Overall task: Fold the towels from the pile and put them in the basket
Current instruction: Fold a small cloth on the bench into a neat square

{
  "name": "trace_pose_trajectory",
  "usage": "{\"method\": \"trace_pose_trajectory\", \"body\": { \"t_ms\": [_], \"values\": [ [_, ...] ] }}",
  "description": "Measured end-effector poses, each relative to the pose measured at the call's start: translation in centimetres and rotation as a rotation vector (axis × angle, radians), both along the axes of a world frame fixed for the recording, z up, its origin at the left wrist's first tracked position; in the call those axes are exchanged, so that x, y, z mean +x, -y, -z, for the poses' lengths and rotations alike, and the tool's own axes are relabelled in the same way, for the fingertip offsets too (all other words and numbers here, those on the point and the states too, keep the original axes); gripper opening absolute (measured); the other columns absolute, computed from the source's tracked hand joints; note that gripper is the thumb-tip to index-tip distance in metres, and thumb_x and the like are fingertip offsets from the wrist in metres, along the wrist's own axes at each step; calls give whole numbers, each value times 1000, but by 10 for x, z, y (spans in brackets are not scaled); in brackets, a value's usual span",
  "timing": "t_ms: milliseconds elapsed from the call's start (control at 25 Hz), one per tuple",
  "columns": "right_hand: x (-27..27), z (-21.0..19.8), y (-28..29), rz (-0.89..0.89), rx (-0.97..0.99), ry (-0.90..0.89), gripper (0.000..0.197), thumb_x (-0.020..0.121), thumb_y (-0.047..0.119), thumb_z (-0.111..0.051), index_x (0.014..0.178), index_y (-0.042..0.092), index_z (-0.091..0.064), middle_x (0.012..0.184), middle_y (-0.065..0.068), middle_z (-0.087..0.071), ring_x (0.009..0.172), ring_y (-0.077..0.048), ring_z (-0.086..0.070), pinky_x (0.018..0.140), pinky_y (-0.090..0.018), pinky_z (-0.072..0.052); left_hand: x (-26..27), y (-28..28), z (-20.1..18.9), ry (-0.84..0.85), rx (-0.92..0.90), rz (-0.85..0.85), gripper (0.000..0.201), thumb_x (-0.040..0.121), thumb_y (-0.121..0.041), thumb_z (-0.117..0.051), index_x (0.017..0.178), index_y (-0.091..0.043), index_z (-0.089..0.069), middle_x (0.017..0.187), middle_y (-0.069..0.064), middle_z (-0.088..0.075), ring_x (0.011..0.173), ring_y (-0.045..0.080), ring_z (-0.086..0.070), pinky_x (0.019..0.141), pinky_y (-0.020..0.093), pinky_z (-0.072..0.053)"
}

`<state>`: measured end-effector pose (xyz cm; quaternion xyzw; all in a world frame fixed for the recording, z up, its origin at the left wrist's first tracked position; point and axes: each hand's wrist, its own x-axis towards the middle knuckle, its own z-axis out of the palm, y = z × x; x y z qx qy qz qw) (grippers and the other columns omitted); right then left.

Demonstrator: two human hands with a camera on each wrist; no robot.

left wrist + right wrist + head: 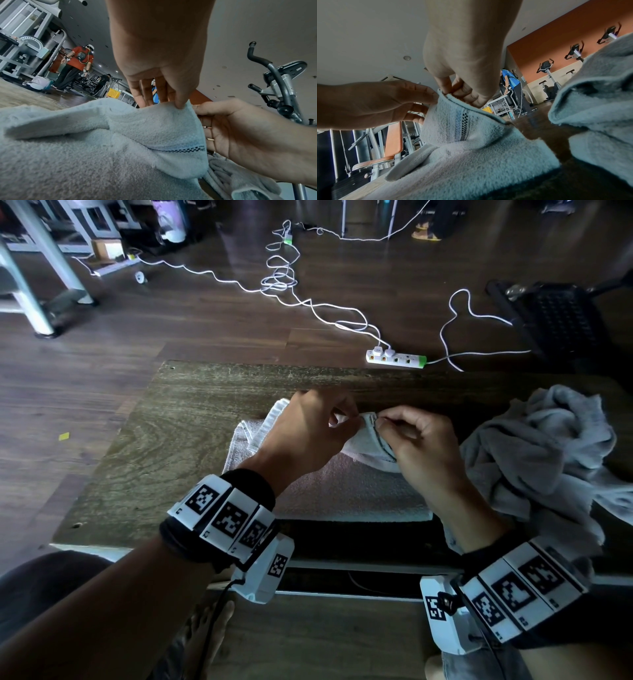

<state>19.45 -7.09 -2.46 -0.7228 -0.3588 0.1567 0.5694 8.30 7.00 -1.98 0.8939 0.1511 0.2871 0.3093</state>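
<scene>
A pale towel (pixel 342 494) with a dark checked stripe lies partly flat on the wooden table (pixel 164 446), one corner lifted. My left hand (pixel 329 419) pinches that raised corner (pixel 181 109) between thumb and fingers. My right hand (pixel 387 422) pinches the same hem (pixel 447 94) just beside it, fingertips almost touching the left ones. A crumpled pile of grey towels (pixel 548 446) sits at the table's right. No basket shows on the table.
A white power strip (pixel 395 359) and loose cables (pixel 284 278) lie on the floor beyond the table's far edge. A dark perforated crate (pixel 555 316) stands at the far right. Gym machines, exercise bikes (pixel 547 70) and other people (pixel 75 65) are in the background.
</scene>
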Motion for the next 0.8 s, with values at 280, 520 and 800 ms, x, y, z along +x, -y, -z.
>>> {"method": "trace_pose_trajectory", "body": {
  "t_ms": [280,520,800],
  "values": [
    [-2,-2,1,-17,-16,4,20,93,13,-64,82,29,-68,80,12,-70,72,7,-65,61,-6,-44,0,2,-1,-14,-38,46,8,81,-20,-62,84,-13,-65,79,-4,-69,78,12,-66,62,33,-53],
    [-6,-8,3,-75,38,-99,13,94,19,-65,94,8,-71,85,0,-72,73,7,-65,59,-4,-45,0,3,0,-20,-34,59,4,84,-16,-60,83,-13,-62,76,-2,-67,75,14,-63,64,35,-51],
    [-5,-5,4,-107,54,-37,8,90,12,-70,96,7,-71,85,4,-73,72,5,-68,59,-7,-47,1,5,3,-12,-53,67,10,88,-17,-55,81,-12,-59,71,-2,-63,68,13,-58,62,34,-48]
  ]
}}
